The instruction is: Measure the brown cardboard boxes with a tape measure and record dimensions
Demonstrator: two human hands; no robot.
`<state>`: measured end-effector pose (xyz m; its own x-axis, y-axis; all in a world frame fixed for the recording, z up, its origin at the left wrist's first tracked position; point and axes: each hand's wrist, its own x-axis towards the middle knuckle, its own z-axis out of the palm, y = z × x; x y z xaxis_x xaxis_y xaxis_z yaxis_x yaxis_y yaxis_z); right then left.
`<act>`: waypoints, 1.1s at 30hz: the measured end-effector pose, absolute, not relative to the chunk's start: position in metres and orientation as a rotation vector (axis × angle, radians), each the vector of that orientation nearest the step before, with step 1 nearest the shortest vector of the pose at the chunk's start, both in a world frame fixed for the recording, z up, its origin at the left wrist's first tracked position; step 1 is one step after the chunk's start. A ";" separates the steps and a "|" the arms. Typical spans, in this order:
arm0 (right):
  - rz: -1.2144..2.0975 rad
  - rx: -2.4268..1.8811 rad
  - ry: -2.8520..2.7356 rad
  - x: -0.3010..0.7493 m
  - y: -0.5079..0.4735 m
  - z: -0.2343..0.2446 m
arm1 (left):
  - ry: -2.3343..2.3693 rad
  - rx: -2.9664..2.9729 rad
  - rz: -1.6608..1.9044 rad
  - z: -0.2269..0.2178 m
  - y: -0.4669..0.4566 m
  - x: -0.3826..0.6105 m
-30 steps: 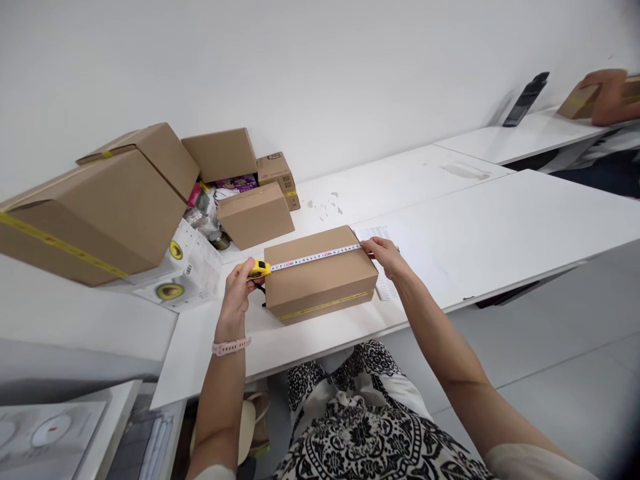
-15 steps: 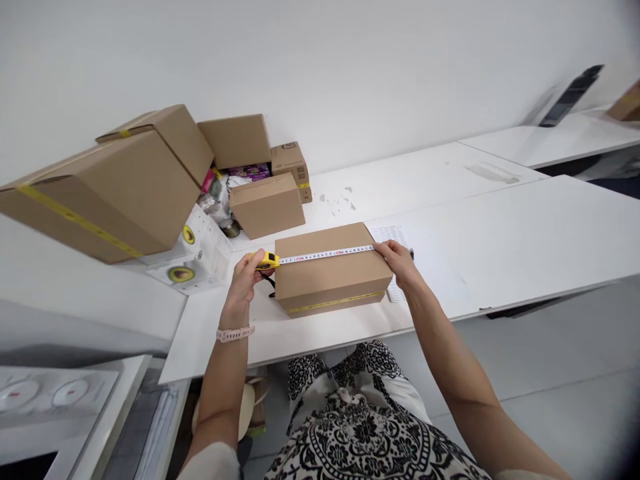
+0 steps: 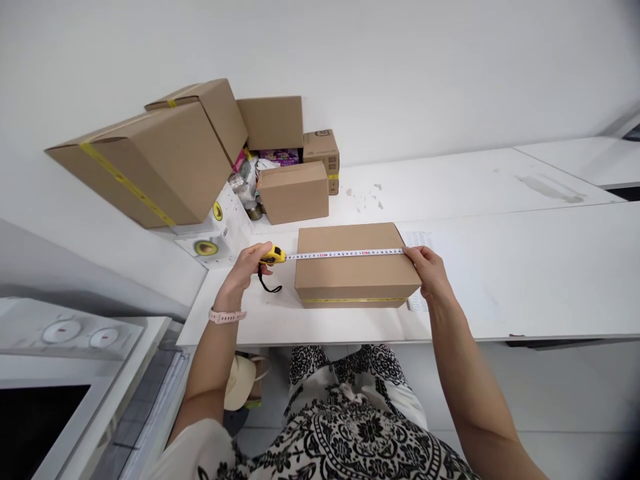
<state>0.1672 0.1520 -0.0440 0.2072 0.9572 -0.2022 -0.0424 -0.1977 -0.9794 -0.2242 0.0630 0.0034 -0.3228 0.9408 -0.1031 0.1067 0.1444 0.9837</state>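
A closed cardboard box (image 3: 353,277) with a yellow tape stripe lies on the white table (image 3: 500,280) in front of me. My left hand (image 3: 247,267) is closed round a small yellow tape measure (image 3: 274,255) just off the box's left end. Its white blade (image 3: 345,254) runs straight across the box top. My right hand (image 3: 429,272) pinches the blade's tip at the box's right edge. A black wrist strap hangs from the tape measure case onto the table.
Several cardboard boxes (image 3: 165,157) are stacked at the back left against the wall, with a smaller box (image 3: 293,192) and packaged goods beside them. A printed paper sheet (image 3: 418,240) lies under the box's right end. A white appliance (image 3: 60,340) stands at lower left.
The view has swung to the left, so the box sits squarer in frame. Both hands keep the tape stretched over the box; the far person at the right has left the view.
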 end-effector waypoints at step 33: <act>1.567 -1.098 -0.643 0.176 0.170 -0.058 | 1.460 1.425 0.843 0.040 0.088 -0.214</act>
